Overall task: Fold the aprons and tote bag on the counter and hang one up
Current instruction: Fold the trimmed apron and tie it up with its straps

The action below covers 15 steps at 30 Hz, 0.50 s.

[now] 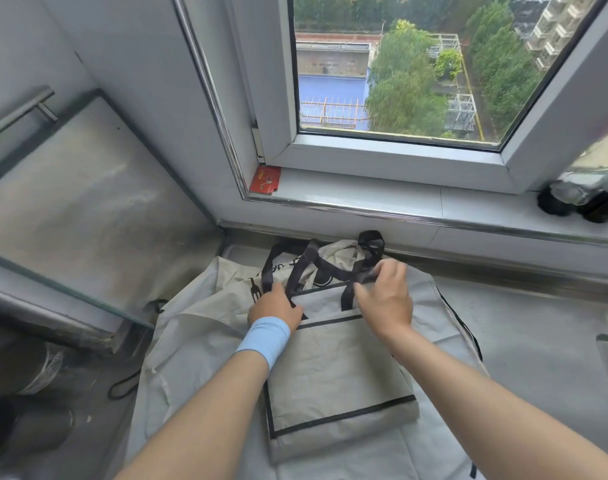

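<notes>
A: Big stuff first. Counter (524,306) under the window, pale apron (191,341) spread flat across it, running off the near edge.

B: And on top of that?

A: Tote bag (337,368), grey with black trim, lying flat on the apron, dead centre between both forearms. Long axis runs away from the person toward the window sill; mouth and handles at the far end.

B: Second apron?

A: Looks like a crumpled cream cloth (337,254) with print past the bag's mouth. Can't confirm what it is.

B: Hands?

A: Both at the far end, on the black handles (307,263). Left hand (274,306), blue wristband, is closed around a strap at the bag's top left corner. Right hand (385,299) pinches the other strap at the top right, fingers curled.

B: Nearer one?

A: About equal, right slightly farther out. Likely next: tuck the handles inward, then fold the far end toward the body along that long axis. Nothing hung yet.
</notes>
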Tool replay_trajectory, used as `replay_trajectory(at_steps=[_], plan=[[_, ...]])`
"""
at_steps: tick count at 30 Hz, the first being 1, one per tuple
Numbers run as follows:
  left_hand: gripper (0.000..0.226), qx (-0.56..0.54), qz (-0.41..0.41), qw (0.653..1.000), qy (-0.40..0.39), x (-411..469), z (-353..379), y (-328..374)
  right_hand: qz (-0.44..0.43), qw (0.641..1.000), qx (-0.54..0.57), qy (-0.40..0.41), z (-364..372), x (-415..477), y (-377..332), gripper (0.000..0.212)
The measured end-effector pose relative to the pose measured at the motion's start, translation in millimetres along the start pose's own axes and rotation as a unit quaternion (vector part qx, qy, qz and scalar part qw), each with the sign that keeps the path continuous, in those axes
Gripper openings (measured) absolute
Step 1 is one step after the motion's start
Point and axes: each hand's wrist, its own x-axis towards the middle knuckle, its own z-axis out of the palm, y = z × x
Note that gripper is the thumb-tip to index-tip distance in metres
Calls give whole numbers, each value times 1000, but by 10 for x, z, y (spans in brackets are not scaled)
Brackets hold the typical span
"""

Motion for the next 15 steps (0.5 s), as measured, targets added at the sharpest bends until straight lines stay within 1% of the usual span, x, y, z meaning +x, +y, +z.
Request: replay_trajectory(at_steps=[2,3,4,5,6,7,8,9,10,12,13,14,15], plan=[[35,-2,-12,1000,19,30,-21,41,62,988,-129,-62,1,34,-19,50],[31,-10,-19,1000,19,45,-40,59,67,978,-166,-106,-1,60,-45,54],[25,-21,-24,999,14,68,-54,73,54,972,-178,-146,18,91,-64,54],[16,-32,-27,999,6,94,-69,88,31,968,-176,-173,35,121,-88,49],[6,-46,-30,998,-3,120,-79,94,11,968,-165,-189,55,152,-114,41],[3,-68,-35,997,-10,142,-81,92,-4,970,-148,-192,63,182,-148,34],[10,-90,-39,995,-9,167,-76,85,-9,975,-123,-185,67,226,-183,30],[12,-115,-40,993,-1,177,-89,87,-8,981,-81,-175,66,270,-226,28],[10,-138,-41,989,16,176,-108,92,2,985,-21,-172,73,326,-267,25],[3,-182,-39,980,67,159,-126,83,25,979,92,-182,66,403,-314,14],[8,-196,-36,977,82,139,-117,57,21,978,109,-177,55,413,-314,22],[11,-197,-28,977,78,108,-104,23,14,979,115,-168,47,399,-285,33],[12,-178,-14,982,58,70,-89,-21,-1,982,118,-151,29,360,-239,37]])
